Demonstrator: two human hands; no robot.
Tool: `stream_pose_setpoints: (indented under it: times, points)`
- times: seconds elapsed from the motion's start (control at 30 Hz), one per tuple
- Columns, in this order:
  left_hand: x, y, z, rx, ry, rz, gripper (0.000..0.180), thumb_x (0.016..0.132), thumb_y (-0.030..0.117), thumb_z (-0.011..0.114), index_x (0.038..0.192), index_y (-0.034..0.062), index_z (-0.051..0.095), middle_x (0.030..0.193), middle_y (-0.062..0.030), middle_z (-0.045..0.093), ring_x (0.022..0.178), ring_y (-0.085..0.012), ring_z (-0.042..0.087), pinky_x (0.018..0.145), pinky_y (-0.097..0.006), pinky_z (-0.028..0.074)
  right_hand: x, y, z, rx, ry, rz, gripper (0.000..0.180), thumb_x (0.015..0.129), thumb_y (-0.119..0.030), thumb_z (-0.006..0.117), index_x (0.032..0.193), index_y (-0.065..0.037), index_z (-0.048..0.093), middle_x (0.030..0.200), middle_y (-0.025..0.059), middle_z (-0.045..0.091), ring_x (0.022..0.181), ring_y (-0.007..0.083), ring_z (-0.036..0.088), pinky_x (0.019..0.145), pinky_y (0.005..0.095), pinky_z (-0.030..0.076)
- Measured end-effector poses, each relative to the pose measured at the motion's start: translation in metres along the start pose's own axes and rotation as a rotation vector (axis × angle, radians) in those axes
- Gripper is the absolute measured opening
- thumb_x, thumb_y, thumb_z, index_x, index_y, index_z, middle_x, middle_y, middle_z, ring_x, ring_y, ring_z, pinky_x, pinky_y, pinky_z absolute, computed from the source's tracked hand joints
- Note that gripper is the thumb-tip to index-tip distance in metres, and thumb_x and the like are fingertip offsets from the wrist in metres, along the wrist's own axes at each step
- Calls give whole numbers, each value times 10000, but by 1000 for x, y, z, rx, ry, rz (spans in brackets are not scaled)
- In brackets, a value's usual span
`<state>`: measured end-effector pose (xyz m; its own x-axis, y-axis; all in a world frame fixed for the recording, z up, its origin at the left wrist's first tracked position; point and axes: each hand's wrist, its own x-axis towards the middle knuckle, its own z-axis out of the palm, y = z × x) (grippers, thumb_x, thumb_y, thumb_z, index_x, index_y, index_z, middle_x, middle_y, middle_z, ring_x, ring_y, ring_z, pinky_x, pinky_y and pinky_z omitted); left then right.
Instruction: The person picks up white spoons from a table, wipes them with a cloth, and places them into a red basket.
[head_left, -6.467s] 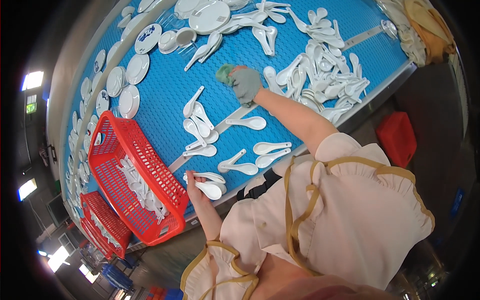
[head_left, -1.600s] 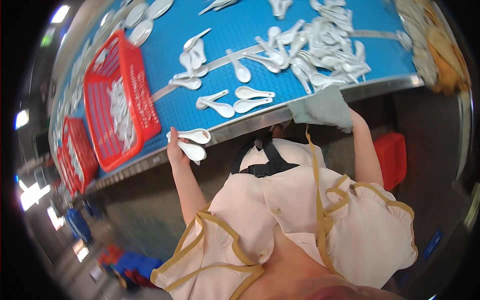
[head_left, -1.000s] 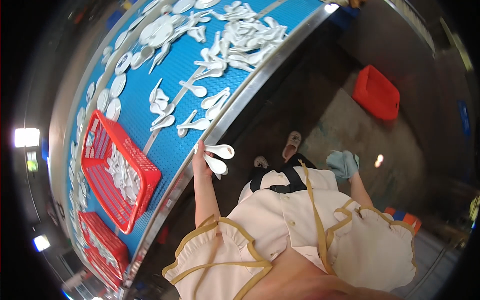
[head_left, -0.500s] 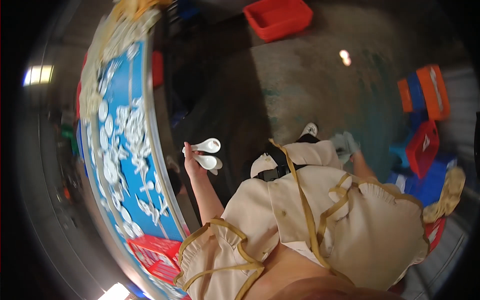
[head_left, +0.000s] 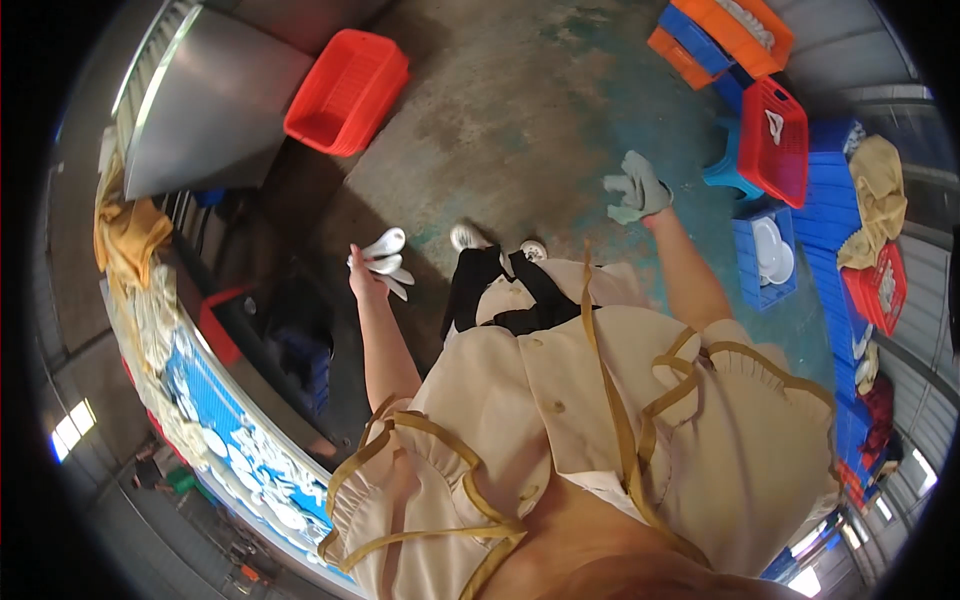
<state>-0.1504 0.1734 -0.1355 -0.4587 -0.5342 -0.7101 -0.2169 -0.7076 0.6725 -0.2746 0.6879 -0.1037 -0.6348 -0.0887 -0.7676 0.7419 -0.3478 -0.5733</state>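
Note:
My bare left hand [head_left: 367, 280] is closed around the handles of several white soup spoons [head_left: 385, 243], held fanned out over the floor with their bowls pointing away from it. My right hand [head_left: 640, 190] wears a grey-white glove and reaches forward over the floor. Its fingers are a little bent and apart, with nothing seen in them. To the left, a long blue work surface [head_left: 232, 408] carries many loose white spoons and dishes, some way from both hands.
A red crate [head_left: 395, 88] stands on the floor ahead, beside a metal panel [head_left: 220, 100]. On the right are orange and blue crates [head_left: 775, 45], a red basket [head_left: 790, 170] on a blue stool [head_left: 730, 160], a blue basket [head_left: 745, 285] with white dishes, and a tan cloth [head_left: 878, 190].
My view has turned to the right, so the blue work surface slid down and left. My right hand moved from beside my body to out in front. The spoons stay in my left hand.

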Motion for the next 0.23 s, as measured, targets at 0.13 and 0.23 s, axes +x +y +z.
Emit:
stream_pose_setpoints:
  times: [0.13,0.23]
  points:
    - [68,-75,-49,153,58,-146,307,824,320,630,909,46,519,851,-71,560,816,-211,559,758,-372,465,50,-29,-48,233,-301,17,557,817,-538,470,1203,-137,456,993,117,583,943,239,561,723,415,461]
    - [109,-129,-186,274,-19,-115,340,807,347,638,882,36,521,753,-59,578,733,-188,587,651,-328,492,106,-30,-75,474,-452,92,623,820,-550,444,1330,-201,362,1328,132,422,1149,328,459,876,553,362]
